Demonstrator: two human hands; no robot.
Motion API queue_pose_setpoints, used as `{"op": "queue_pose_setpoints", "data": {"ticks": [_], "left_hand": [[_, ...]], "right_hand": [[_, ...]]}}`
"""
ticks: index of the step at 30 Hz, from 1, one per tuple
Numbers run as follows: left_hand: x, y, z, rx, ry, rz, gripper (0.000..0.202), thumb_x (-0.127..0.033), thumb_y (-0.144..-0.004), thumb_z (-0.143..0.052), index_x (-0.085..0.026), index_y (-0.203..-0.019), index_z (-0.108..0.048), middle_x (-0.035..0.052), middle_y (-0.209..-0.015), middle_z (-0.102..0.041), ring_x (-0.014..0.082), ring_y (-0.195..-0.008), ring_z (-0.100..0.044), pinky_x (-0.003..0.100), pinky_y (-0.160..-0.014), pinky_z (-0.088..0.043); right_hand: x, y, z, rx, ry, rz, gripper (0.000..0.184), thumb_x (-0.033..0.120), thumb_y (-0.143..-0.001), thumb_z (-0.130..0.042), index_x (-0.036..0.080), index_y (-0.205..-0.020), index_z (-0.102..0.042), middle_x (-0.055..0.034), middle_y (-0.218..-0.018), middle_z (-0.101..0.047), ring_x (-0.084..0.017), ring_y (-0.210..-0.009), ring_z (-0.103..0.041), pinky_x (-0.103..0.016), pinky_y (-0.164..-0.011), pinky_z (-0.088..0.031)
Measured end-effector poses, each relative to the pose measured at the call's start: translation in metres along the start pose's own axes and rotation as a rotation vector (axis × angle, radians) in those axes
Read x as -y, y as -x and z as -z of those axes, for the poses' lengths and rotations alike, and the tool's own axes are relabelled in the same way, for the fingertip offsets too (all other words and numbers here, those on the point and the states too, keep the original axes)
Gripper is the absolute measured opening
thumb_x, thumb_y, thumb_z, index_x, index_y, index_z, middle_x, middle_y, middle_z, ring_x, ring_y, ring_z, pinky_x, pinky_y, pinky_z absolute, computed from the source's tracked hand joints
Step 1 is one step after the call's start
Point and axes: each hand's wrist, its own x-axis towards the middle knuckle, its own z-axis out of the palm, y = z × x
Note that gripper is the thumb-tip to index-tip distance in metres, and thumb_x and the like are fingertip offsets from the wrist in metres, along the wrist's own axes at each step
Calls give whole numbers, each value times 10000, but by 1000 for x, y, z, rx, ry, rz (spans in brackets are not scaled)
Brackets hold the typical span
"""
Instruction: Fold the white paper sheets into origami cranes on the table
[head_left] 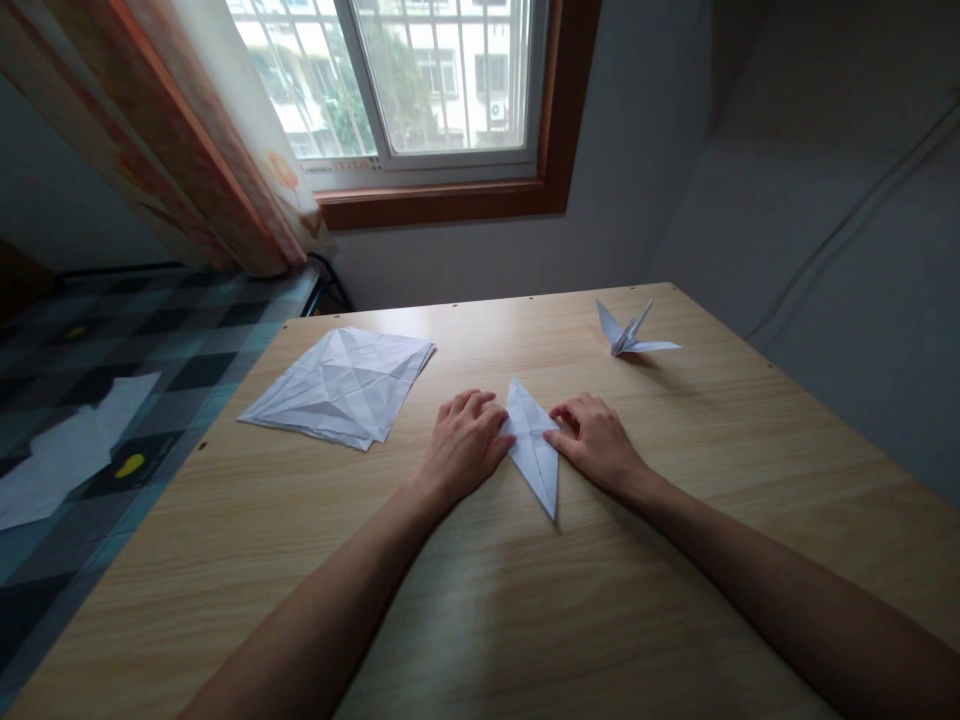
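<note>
A white sheet of paper folded into a narrow diamond lies on the table between my hands, with a crease running across its middle. At its left corner my left hand has the thumb and bent fingers closed on the edge. My right hand pinches the opposite corner between thumb and forefinger. The lower tip of the diamond points towards me and is uncovered. Both wrists rest low over the wood.
A finished paper crane stands at the back right of the wooden table. Creased white sheets lie stacked at the back left. Left of the table, more white paper rests on a checked cloth. A window is behind.
</note>
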Motion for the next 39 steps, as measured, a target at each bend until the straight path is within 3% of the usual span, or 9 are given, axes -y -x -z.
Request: {"op": "queue_pose_setpoints", "data": {"ticks": [6, 17, 23, 26, 28, 31, 34, 36, 39], "left_hand": [[-1, 0, -1, -38, 1, 34, 195, -369, -845, -674, -180, -882, -641, 110, -1207, -604, 292, -1171, -499, 466, -1012, -411], [3, -3, -1, 0, 146, 79, 156, -328, -796, -729, -195, -847, -668, 90, -1226, -610, 287, -1187, -498, 485, -1025, -400], [6, -5, 1, -14, 235, 63, 105, -244, -749, -759, -201, -707, -672, 62, -1115, -681, 270, -1097, -559, 465, -972, -425], [5, -4, 3, -60, 332, 68, 118, -197, -741, -746, -189, -674, -649, 39, -883, -710, 213, -892, -616, 365, -827, -479], [4, -3, 2, -136, 440, 135, 126, -207, -761, -719, -184, -674, -630, -8, -663, -645, 147, -663, -585, 275, -652, -465], [3, -3, -1, -421, 656, 274, 144, -250, -775, -700, -181, -706, -594, -60, -539, -550, 88, -495, -497, 207, -505, -394], [3, -4, -1, -714, 838, 361, 225, -280, -780, -708, -186, -959, -609, -69, -593, -606, 81, -487, -544, 190, -497, -434], [4, -3, 0, -812, 825, 377, 310, -286, -798, -703, -193, -1080, -613, -57, -636, -657, 95, -510, -606, 206, -529, -493], [4, 3, 0, -844, 580, 216, 103, -238, -842, -660, -202, -931, -698, 1, -768, -739, 135, -675, -703, 249, -657, -566]], "right_hand": [[1, -2, 5, 83, -67, -43, 82, 267, -812, -663, 199, -768, -648, -36, -802, -656, -217, -821, -580, -337, -750, -407], [8, 7, 8, 171, -126, 144, 76, 226, -848, -632, 192, -786, -660, -43, -828, -643, -209, -848, -580, -350, -811, -418], [1, 4, 9, 11, -134, -15, 82, 211, -833, -622, 170, -805, -687, -54, -783, -640, -212, -795, -574, -340, -747, -434], [-4, 3, 9, 6, -187, 2, 152, 280, -869, -592, 174, -853, -700, -60, -796, -640, -214, -791, -576, -349, -741, -444], [-6, 3, 9, 1, -305, 14, 228, 338, -876, -590, 172, -998, -686, -64, -862, -647, -196, -759, -579, -337, -706, -462], [-6, 4, 8, -31, -429, 4, 386, 352, -840, -634, 174, -1181, -602, -79, -1004, -640, -176, -745, -578, -322, -670, -480], [-7, 5, 6, -60, -463, -3, 395, 306, -817, -641, 185, -1188, -582, -82, -1046, -626, -170, -751, -575, -326, -675, -488], [-7, 5, 4, -87, -495, -17, 391, 289, -811, -639, 190, -1183, -576, -76, -1036, -621, -162, -738, -570, -325, -671, -492], [-10, 4, 2, -174, -566, -77, 410, 297, -818, -623, 202, -1210, -548, -65, -1009, -614, -158, -725, -567, -315, -646, -495]]}}
